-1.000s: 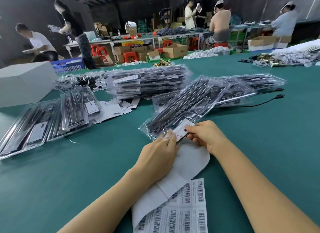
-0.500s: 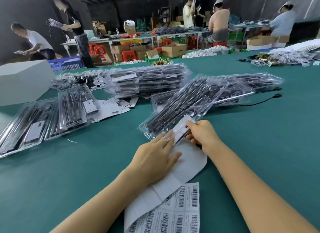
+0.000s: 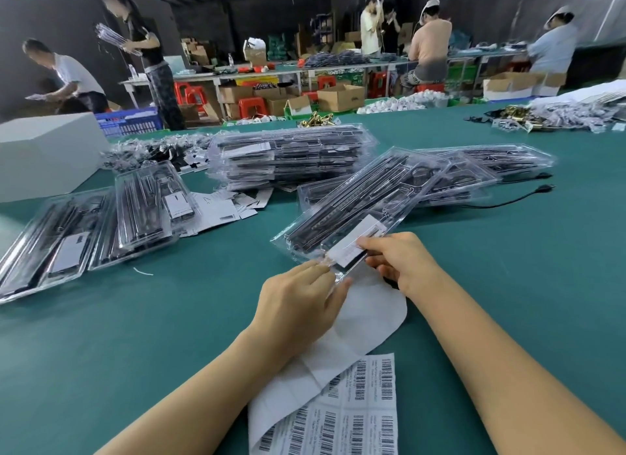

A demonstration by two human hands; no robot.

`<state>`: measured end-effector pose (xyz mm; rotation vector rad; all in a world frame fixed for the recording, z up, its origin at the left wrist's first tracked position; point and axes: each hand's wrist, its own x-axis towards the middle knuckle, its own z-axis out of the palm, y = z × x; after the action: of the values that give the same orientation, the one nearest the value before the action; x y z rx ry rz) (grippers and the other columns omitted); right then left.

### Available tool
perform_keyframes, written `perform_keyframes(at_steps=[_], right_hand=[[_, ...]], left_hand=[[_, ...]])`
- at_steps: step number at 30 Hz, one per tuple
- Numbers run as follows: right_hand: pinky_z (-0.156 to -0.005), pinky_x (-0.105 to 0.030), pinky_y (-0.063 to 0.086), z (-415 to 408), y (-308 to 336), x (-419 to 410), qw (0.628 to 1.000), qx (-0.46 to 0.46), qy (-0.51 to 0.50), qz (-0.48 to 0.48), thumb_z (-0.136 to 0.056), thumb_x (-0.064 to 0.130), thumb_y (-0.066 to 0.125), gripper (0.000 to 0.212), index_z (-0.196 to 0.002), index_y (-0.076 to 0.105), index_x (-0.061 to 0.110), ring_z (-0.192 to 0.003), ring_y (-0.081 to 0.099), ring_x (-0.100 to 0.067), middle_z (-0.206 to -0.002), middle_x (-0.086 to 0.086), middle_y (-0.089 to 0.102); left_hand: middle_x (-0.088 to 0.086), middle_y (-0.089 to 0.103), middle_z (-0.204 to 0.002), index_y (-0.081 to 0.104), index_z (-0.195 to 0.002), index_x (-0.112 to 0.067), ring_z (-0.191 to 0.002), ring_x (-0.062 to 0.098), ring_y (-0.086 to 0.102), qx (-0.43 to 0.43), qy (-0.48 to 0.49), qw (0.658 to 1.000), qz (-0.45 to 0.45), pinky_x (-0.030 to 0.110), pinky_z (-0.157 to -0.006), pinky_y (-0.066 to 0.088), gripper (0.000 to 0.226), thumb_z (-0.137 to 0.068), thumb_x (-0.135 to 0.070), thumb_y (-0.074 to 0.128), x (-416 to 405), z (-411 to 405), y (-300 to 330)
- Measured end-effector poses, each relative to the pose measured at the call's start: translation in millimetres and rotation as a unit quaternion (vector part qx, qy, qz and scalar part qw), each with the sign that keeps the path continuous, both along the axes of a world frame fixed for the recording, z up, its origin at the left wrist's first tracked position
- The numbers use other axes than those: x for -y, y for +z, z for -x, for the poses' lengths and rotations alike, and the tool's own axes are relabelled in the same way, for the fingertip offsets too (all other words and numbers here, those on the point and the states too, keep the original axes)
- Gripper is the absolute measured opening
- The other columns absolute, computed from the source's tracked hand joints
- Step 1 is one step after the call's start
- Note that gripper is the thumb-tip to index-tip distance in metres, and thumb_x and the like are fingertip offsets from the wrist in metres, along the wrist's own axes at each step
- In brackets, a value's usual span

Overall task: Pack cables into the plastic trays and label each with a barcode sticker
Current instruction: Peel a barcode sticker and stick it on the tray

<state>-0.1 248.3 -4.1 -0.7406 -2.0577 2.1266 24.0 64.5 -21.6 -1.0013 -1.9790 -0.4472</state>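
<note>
Frame centre: clear plastic tray (image 3: 352,214) w/ black cables inside, lying diagonal on green table (image 3: 508,285); near end propped up on the hands, far end resting on other trays. Left hand (image 3: 298,302), lower centre: fingers curled at tray's near corner, pinching the rim. Right hand (image 3: 403,261), just right of it: thumb on top pressing white barcode sticker (image 3: 355,246) onto the lid, fingers curled under the tray edge; so both hands hold the tray. Sticker looks mostly down; can't tell if its near edge is fully stuck, view soft there.

Bottom centre: sheet of barcode labels (image 3: 359,414) w/ peeled white backing (image 3: 366,312) curling up under the tray.

Handling, judged: tray is thin blister plastic; light, springy, slick, prob. dents or pops open if squeezed mid-span; best taken by the flat rim at the ends or corners, one hand each side. Sticker limp & tacky; hold by an edge, smooth from one side to avoid bubbles.

Left of frame: labelled trays (image 3: 101,224) laid side by side; upper centre: tall stack of trays (image 3: 291,159); right of centre: more trays (image 3: 474,166), a loose black cable (image 3: 508,202) trailing out. White box (image 3: 44,153) far left. People working at benches along top of frame.
</note>
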Motion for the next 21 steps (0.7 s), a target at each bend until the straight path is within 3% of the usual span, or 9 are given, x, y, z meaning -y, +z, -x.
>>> perform_keyframes(at_steps=[3, 5, 6, 8, 9, 11, 13, 15, 21], right_hand=[[-0.036, -0.014, 0.039, 0.6, 1.4, -3.4, 0.999, -0.011, -0.023, 0.037, -0.078, 0.011, 0.076, 0.011, -0.084, 0.068, 0.006, -0.044, 0.054, -0.005, -0.066, -0.002, 0.064], [-0.037, -0.015, 0.04, 0.1, 3.1, -5.4, 0.997, -0.016, -0.03, 0.064, -0.078, 0.01, 0.076, 0.009, -0.082, 0.068, 0.007, -0.048, 0.054, -0.008, -0.067, -0.002, 0.064], [-0.037, -0.015, 0.04, -0.4, 3.9, -6.0, 0.996, -0.02, -0.032, 0.077, -0.078, 0.009, 0.076, 0.009, -0.081, 0.068, 0.007, -0.049, 0.054, -0.008, -0.064, -0.002, 0.064], [-0.037, -0.015, 0.041, -1.0, 5.1, -5.0, 0.994, -0.026, -0.032, 0.1, -0.078, 0.008, 0.075, 0.008, -0.082, 0.068, 0.006, -0.045, 0.054, -0.007, -0.055, 0.001, 0.064], [-0.037, -0.015, 0.041, -1.3, 5.5, -3.5, 0.993, -0.029, -0.029, 0.109, -0.079, 0.007, 0.074, 0.009, -0.083, 0.067, 0.005, -0.042, 0.053, -0.006, -0.051, 0.002, 0.063], [-0.037, -0.015, 0.041, -1.6, 5.6, 0.2, 0.993, -0.034, -0.017, 0.109, -0.08, 0.006, 0.073, 0.009, -0.085, 0.066, 0.003, -0.04, 0.053, -0.005, -0.051, 0.0, 0.063], [-0.037, -0.015, 0.042, -1.9, 4.8, 4.3, 0.994, -0.037, -0.007, 0.103, -0.081, 0.006, 0.073, 0.009, -0.085, 0.066, 0.003, -0.041, 0.054, -0.005, -0.057, -0.002, 0.064], [-0.037, -0.015, 0.042, -2.1, 3.9, 7.8, 0.994, -0.041, -0.005, 0.104, -0.083, 0.005, 0.071, 0.007, -0.085, 0.065, 0.004, -0.041, 0.054, -0.005, -0.06, -0.003, 0.064], [-0.043, -0.019, 0.047, -7.1, 11.0, 1.0, 0.981, -0.008, 0.081, 0.174, -0.091, 0.0, 0.058, 0.004, -0.091, 0.061, 0.002, -0.051, 0.057, -0.012, -0.072, -0.01, 0.064]], left_hand=[[-0.002, 0.046, -0.047, 0.047, -0.048, -0.014, -0.043, 0.019, 0.045, 0.021, 0.044, 0.992, -0.118, 0.028, -0.04, 0.035, 0.047, -0.089, -0.031, 0.062, 2.1, -2.3, 9.6], [-0.003, 0.04, -0.048, 0.039, -0.054, -0.015, -0.043, 0.017, 0.039, 0.204, 0.098, 0.944, -0.239, 0.027, -0.046, 0.031, 0.048, -0.091, -0.039, 0.055, 1.6, -3.4, 20.7], [-0.002, 0.048, -0.053, 0.044, -0.059, -0.013, -0.044, 0.014, 0.048, 0.345, 0.109, 0.885, -0.292, 0.026, -0.048, 0.037, 0.046, -0.091, -0.046, 0.054, 1.6, -1.0, 26.1], [0.007, 0.065, -0.076, 0.056, -0.079, -0.006, -0.055, 0.016, 0.068, 0.598, 0.06, 0.701, -0.383, 0.027, -0.058, 0.054, 0.045, -0.088, -0.051, 0.06, 1.4, 7.1, 31.8], [0.013, 0.068, -0.086, 0.057, -0.088, -0.003, -0.064, 0.023, 0.072, 0.671, 0.02, 0.622, -0.404, 0.032, -0.065, 0.059, 0.045, -0.087, -0.048, 0.063, 1.1, 10.9, 32.5], [0.024, 0.071, -0.09, 0.056, -0.096, 0.003, -0.074, 0.032, 0.073, 0.737, -0.058, 0.507, -0.444, 0.036, -0.065, 0.06, 0.041, -0.087, -0.035, 0.068, -1.4, 13.9, 32.4], [0.029, 0.07, -0.088, 0.054, -0.1, 0.011, -0.077, 0.036, 0.072, 0.747, -0.121, 0.43, -0.491, 0.032, -0.058, 0.059, 0.033, -0.089, -0.018, 0.066, -3.8, 14.7, 31.8], [0.033, 0.068, -0.09, 0.053, -0.101, 0.015, -0.079, 0.038, 0.071, 0.742, -0.142, 0.415, -0.506, 0.031, -0.058, 0.059, 0.023, -0.089, -0.004, 0.061, -3.1, 17.7, 30.7], [0.027, 0.067, -0.072, 0.056, -0.083, 0.013, -0.063, 0.033, 0.07, 0.736, -0.106, 0.454, -0.491, 0.032, -0.056, 0.059, 0.004, -0.086, 0.01, 0.054, -0.6, 20.5, 30.7]])
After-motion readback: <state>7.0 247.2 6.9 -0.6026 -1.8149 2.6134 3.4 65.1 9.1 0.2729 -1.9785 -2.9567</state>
